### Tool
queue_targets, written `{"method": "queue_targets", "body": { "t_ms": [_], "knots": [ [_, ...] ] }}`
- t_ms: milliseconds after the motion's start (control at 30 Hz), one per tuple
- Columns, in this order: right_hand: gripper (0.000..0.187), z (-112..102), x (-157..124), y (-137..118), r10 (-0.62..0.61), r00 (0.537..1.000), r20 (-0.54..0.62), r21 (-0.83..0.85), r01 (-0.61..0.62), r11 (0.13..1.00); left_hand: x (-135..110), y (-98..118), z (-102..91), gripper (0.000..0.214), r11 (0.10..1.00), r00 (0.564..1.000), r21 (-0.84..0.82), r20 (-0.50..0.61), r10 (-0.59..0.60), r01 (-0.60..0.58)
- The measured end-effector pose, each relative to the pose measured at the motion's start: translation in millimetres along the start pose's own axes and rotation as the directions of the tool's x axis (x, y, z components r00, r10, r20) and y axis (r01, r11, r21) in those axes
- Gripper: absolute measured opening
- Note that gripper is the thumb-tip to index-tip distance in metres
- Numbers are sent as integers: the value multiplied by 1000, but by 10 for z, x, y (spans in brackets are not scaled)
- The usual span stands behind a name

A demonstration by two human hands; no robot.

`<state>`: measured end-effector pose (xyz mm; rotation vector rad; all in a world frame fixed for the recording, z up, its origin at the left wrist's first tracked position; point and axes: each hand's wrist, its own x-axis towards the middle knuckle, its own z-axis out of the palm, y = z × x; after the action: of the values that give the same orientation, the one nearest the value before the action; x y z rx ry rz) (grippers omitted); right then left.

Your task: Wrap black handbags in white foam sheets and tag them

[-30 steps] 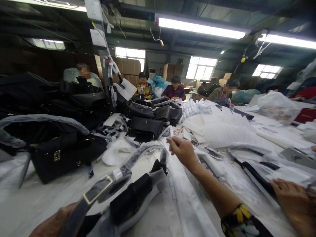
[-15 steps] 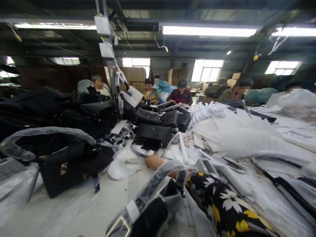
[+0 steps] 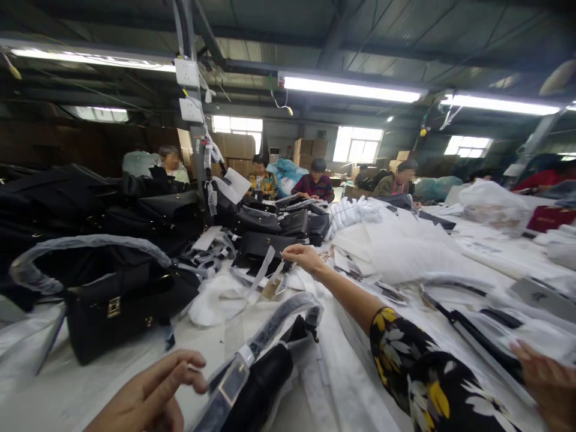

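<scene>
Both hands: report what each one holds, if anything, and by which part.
The right hand seems to pinch a thin clear strip by its upper end. The left hand, fingers parted beside a wrapped strap, holds nothing.

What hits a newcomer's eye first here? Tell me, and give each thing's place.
The black handbag at left stands out first, with its gold clasp and arching, plastic-wrapped handle. Next comes the flowered sleeve at lower right, with the person's right hand near the picture's centre. Above, a long bright ceiling light crosses the upper middle.
</scene>
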<state>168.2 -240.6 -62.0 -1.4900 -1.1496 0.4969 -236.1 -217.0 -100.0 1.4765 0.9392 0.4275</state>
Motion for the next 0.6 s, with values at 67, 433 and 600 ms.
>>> {"method": "queue_targets", "body": {
  "t_ms": [67,433,600],
  "knots": [
    [37,-98,-47,-270,-29,999,-24,48,30,998,72,278,78,66,985,994,131,38,105,-109],
    [41,113,-575,-1386,-77,992,98,340,39,940,450,1087,689,57,827,824,4,93,560,-562],
    [36,411,-860,-1499,-114,981,159,404,40,914,372,1451,830,47,770,769,-37,47,638,-637]
  ]
}}
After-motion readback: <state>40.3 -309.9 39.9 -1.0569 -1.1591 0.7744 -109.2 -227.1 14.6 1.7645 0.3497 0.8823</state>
